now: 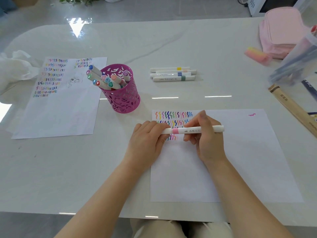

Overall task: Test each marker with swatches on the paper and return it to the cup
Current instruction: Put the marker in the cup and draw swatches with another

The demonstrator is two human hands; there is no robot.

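Lying far to the left of the fingers, a crumpled white tissue sits at the edge of the surface. Beside it is a used sheet covered in rows of small coloured strokes, with a little pencil sketch. Touching that sheet's right edge, and up and left of the fingers, the pink cut-out metal cup stands upright. It holds a bunch of markers leaning left, their coloured ends showing.

Straight beyond the fingers, four loose markers lie side by side, white with yellow, peach, blue and green bands.

The left hand and right hand hold one marker level over the paper, just above its top-left corner. Two full rows of wavy swatches and the start of a third run there. This marker has a white barrel, a pink band near the middle, grey print and a white cap at its right end. The left fingers are curled around its left end, hiding that tip. The right fingers pinch the barrel just right of the pink band.

Far right of the fingers sit a pink-and-yellow block, a pink pouch, a clear plastic box and a wooden strip.
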